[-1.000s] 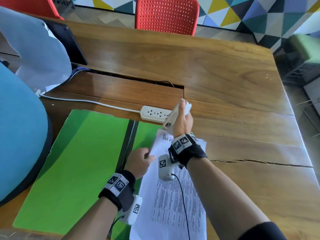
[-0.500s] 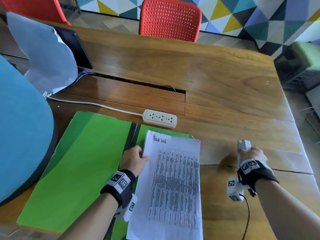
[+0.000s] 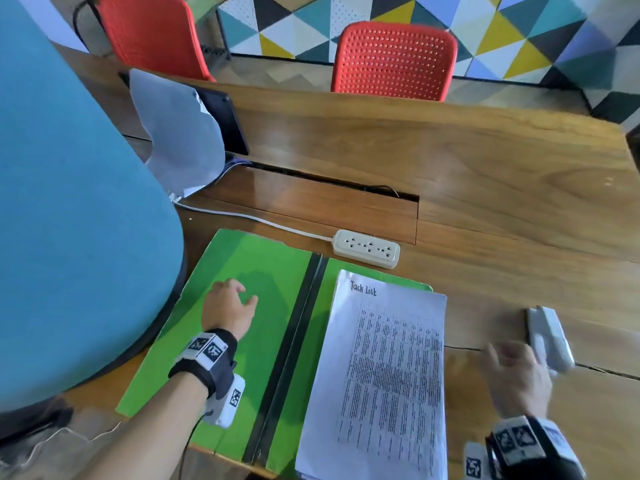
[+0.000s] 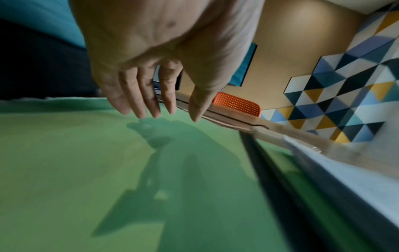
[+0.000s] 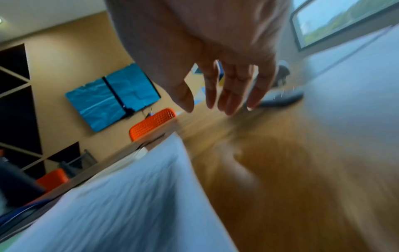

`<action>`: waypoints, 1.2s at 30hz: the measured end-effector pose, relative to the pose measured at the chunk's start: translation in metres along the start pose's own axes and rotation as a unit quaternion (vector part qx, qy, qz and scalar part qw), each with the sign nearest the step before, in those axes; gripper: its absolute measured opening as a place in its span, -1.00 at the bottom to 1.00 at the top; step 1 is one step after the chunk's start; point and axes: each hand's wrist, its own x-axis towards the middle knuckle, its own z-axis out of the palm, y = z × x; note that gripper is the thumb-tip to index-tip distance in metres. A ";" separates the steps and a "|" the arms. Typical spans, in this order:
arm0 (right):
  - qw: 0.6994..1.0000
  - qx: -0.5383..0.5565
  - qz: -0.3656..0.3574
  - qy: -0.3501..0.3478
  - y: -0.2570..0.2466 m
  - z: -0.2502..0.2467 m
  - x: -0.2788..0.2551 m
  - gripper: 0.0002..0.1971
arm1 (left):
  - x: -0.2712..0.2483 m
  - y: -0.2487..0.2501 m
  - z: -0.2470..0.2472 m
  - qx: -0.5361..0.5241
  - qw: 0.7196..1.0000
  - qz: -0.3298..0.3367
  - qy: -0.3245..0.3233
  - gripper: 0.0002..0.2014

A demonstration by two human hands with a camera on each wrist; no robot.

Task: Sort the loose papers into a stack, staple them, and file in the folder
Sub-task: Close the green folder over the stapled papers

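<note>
Now that the right hand [image 3: 516, 379] has let go of the stapler [image 3: 550, 337], which lies on the counter [image 3: 502, 188] near its right edge just beyond the relaxed, blurred fingers, the head view suggests stapling is done. The papers [image 3: 384, 372] rest squared on the right leaf of the open folder [image 3: 263, 268], by the near edge. The left hand [image 3: 227, 308], off the sheets it steadied half a second ago, hovers loose and empty over the left leaf.

From the left wrist, fingers [image 4: 149, 102] hang straight above green card, their shadow beneath, not touching as far as I can tell.

From the right wrist, fingers [image 5: 228, 95] are spread and holding nothing; the stapler's blur lies beyond them, the papers' edge nearer the camera.

Closing the folder likely remains.
</note>
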 end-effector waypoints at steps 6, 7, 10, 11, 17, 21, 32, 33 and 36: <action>0.981 -0.010 0.118 -0.153 0.003 0.057 -0.075 -0.46 | 0.012 -0.055 -0.011 0.142 0.987 -0.072 -0.035 -0.03; 0.978 -0.005 0.134 -0.158 0.001 0.062 -0.082 -0.39 | 0.010 -0.059 -0.010 0.144 0.987 -0.065 -0.039 0.04; 0.967 0.024 0.174 -0.183 -0.009 0.071 -0.089 -0.36 | 0.006 -0.059 -0.006 0.156 0.985 -0.053 -0.052 0.13; 0.961 0.030 0.192 -0.196 -0.017 0.070 -0.090 -0.40 | 0.005 -0.057 -0.006 0.157 0.985 -0.052 -0.058 0.12; 0.944 0.060 0.264 -0.189 -0.033 0.070 -0.082 -0.09 | 0.004 -0.056 -0.015 0.115 0.991 -0.038 -0.063 0.00; 0.937 0.112 0.229 -0.239 -0.042 0.049 -0.080 -0.43 | 0.002 -0.058 -0.027 0.106 0.993 -0.028 -0.051 -0.17; 0.982 0.060 0.140 -0.112 0.013 0.009 -0.042 -0.42 | -0.016 -0.075 -0.001 0.040 0.995 -0.006 -0.088 -0.47; 0.985 0.048 0.125 -0.107 0.017 0.009 -0.040 -0.43 | -0.019 -0.074 0.003 0.036 0.994 -0.006 -0.105 -0.57; 0.990 0.023 0.097 -0.096 0.027 0.007 -0.033 -0.52 | -0.015 -0.072 0.004 -0.054 0.987 -0.025 -0.146 -0.77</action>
